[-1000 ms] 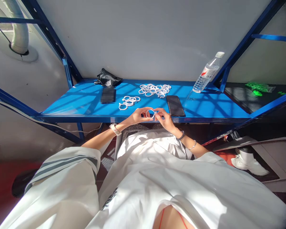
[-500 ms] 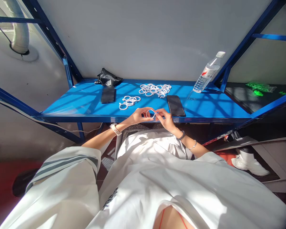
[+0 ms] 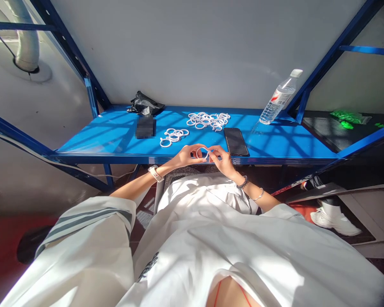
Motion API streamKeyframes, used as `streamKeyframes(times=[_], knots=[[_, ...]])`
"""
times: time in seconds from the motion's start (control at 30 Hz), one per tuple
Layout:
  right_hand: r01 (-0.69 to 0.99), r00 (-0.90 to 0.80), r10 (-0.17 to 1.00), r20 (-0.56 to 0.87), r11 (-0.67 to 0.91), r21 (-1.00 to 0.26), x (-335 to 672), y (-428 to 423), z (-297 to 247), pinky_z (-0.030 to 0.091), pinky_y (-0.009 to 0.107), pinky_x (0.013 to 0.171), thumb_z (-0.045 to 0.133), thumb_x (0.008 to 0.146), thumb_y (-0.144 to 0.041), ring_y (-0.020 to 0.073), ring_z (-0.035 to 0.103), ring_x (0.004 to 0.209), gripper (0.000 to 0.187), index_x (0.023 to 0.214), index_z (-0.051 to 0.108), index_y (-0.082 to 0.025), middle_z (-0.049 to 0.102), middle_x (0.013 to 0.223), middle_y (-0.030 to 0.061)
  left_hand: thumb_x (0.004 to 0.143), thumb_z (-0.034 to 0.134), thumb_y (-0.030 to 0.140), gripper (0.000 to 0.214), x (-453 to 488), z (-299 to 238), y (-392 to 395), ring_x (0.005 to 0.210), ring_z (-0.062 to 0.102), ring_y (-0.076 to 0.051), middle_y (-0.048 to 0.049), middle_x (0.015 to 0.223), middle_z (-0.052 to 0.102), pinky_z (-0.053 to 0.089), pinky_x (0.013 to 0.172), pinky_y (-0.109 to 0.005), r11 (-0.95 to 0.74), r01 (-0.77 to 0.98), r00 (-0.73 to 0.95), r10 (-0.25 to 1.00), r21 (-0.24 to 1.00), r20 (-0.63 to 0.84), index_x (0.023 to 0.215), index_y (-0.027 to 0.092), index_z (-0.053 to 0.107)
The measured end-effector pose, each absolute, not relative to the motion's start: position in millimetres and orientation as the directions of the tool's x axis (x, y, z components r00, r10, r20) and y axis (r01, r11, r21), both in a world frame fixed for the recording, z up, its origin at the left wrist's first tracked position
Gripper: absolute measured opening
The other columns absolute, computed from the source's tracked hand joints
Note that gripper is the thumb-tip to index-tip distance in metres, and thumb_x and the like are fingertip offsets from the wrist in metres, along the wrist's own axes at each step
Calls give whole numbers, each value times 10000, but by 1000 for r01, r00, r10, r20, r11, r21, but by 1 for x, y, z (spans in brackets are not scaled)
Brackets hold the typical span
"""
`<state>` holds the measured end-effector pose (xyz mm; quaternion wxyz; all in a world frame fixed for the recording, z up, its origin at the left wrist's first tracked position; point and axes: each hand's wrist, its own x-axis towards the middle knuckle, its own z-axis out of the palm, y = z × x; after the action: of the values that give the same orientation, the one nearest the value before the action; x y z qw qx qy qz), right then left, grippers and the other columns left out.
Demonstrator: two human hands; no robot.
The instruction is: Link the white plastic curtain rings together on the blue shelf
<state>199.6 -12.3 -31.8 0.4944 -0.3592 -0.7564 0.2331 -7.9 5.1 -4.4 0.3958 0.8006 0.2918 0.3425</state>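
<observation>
Just over the front edge of the blue table point(image 3: 115, 147), both my hands hold one white ring point(image 3: 206, 157). My left hand point(image 3: 187, 156) grips its left side, fingers above and thumb below. On the ring's right side, the fingertips of my right hand point(image 3: 222, 159) pinch it. Beyond my left hand lies a small group of white rings point(image 3: 173, 135), overlapping one another. A larger pile of similar rings point(image 3: 208, 120) sits farther back. The black phone point(image 3: 236, 142) lies flat close to my right hand.
A clear water bottle point(image 3: 278, 100) stands at the back right. At the back left are a crumpled black plastic bag point(image 3: 144, 103) and a blurred dark square point(image 3: 146, 127). Blue metal posts point(image 3: 73, 51) frame the table. Someone's white shoe point(image 3: 336, 219) shows at lower right.
The ring between my hands has turned or tilted slightly. My hands keep almost the same place, and the rings on the table have not moved.
</observation>
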Motion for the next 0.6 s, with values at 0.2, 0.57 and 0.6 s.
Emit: streamKeyframes(times=[0.2,0.57,0.6], knots=[[319,-250,774,582,633,-705,200,-12,-32,515,273,616,525,955,-497,143,637,544,295,1022,598,-219,638,596,-32,788,744,487,555,-8,-2,3,663,565,-112,2,755,631,491,654,-241,-514,195,597,738,835,314,1211,147,628],[294,-252,763,595,646,-704,200,-12,-31,517,279,605,521,960,-487,141,629,543,278,1000,609,-227,623,589,-37,807,734,443,541,-8,-2,2,666,561,-108,9,752,614,499,661,-240,-538,196,604,725,820,331,1243,151,605],[289,-247,769,589,639,-713,200,-12,-31,519,278,607,516,961,-493,138,628,544,285,1011,605,-227,621,589,-40,806,736,439,553,-9,-2,2,671,566,-110,11,753,610,504,663,-240,-545,194,604,722,816,338,1258,154,594]])
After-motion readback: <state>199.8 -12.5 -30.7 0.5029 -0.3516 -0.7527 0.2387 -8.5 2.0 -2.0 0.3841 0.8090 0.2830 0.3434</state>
